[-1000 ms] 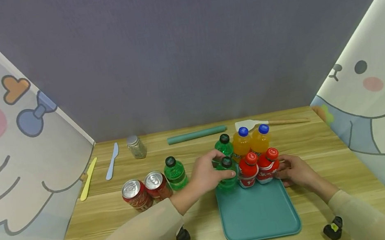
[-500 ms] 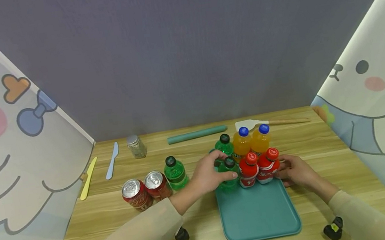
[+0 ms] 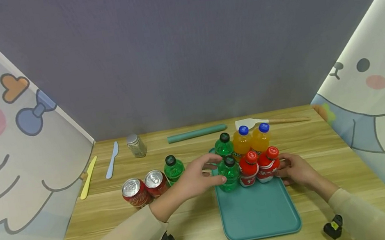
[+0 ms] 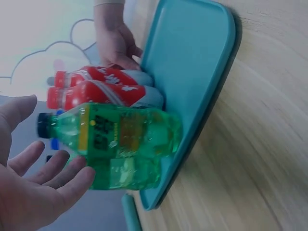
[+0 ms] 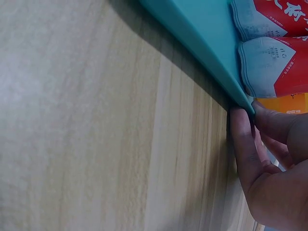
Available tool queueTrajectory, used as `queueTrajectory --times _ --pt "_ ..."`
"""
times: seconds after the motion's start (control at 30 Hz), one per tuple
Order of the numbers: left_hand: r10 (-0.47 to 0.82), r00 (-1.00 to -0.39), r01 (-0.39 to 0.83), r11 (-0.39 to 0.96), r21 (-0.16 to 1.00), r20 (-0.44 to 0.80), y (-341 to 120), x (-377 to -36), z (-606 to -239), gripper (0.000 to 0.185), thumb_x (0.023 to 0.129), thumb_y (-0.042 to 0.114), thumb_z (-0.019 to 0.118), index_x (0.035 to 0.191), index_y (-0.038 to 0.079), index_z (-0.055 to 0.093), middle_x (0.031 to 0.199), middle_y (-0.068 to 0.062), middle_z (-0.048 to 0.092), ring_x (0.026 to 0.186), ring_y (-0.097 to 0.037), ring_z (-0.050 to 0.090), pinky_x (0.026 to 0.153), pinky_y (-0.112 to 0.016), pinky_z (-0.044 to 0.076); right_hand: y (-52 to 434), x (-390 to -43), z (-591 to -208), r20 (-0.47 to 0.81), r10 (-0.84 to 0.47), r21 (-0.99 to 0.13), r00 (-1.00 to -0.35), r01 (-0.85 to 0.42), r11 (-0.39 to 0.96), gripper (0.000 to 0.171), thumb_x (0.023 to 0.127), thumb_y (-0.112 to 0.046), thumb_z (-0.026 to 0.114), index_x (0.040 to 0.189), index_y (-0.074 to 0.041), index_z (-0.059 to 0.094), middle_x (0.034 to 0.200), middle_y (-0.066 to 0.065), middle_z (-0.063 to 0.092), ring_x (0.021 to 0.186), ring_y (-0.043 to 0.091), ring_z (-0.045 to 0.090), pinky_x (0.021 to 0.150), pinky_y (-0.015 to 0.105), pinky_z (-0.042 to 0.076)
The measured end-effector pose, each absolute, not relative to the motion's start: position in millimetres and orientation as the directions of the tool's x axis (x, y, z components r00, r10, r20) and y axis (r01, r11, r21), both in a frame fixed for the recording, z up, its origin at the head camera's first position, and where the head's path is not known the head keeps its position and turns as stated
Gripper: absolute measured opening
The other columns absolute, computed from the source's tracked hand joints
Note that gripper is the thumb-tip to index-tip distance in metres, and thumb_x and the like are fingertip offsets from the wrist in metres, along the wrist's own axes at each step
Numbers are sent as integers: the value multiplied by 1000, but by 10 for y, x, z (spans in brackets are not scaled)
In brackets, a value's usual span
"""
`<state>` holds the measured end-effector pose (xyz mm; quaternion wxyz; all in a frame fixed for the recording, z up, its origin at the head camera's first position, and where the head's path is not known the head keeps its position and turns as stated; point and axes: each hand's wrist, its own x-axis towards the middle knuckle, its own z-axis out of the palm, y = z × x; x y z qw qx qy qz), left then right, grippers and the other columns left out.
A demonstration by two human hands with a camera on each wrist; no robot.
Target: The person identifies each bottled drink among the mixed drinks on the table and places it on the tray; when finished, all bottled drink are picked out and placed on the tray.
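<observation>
My left hand has its fingers spread just left of a green plastic bottle with a black cap. The left wrist view shows a gap between the fingers and that bottle, which stands upright on the teal tray. Behind it is a second green bottle. Two red-wrapped bottles stand to its right, with two orange drink bottles behind them. At the tray's right side my right hand pinches the rim; the right wrist view shows the thumb over the edge.
Left of the tray stand two red soda cans and another green bottle. Along the back lie a teal rod and a white spatula with a wooden handle. A small jar, a blue knife and a yellow knife are farther left.
The front green bottle has shifted slightly right, up to the red bottles. My left hand has let go of it and drawn back to the left. My right hand stays put.
</observation>
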<state>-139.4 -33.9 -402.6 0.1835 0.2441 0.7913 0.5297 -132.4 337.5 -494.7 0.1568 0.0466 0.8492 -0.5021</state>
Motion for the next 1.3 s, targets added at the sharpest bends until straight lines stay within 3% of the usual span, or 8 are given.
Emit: queueTrajectory --times 0.2,0.4,0.77,1.0,1.3 --pt "577 -817 229 297 927 16 -589 -1306 -3845 51 93 25 77 139 13 59 138 -9 62 126 -31 61 105 -47 52 3356 -1316 -4938 -318 -73 -838 -945 244 488 52 94 -3 72 140 5 50 109 21 66 83 23 69 66 40 64" --pt "503 -861 292 361 886 78 -896 -1237 -3644 48 92 27 79 135 20 60 134 1 63 124 -26 61 102 -48 52 3359 -1309 -4937 -306 -81 -842 -949 229 488 52 95 -3 71 140 6 49 110 22 66 84 23 69 66 40 64" --pt "439 -883 393 494 775 167 -1408 -1341 -3642 56 93 28 79 142 18 54 142 -3 59 132 -28 54 107 -55 47 3365 -1314 -4956 -301 -85 -847 -950 226 481 54 93 -5 73 140 5 49 109 21 68 85 23 70 65 40 64" --pt "443 -895 327 569 755 54 -1569 -1509 -3772 64 93 33 78 147 12 50 147 -12 54 138 -38 48 110 -61 41 3384 -1320 -4987 -297 -89 -851 -951 221 477 53 94 -5 73 140 5 50 109 21 68 85 24 71 65 41 64" --pt "417 -905 247 672 698 -81 -1590 -1664 -3876 61 93 37 77 143 7 56 149 -14 54 139 -39 49 109 -60 44 3381 -1329 -4985 -300 -88 -847 -950 223 482 54 93 -5 74 141 5 49 108 20 68 83 24 70 64 41 64"
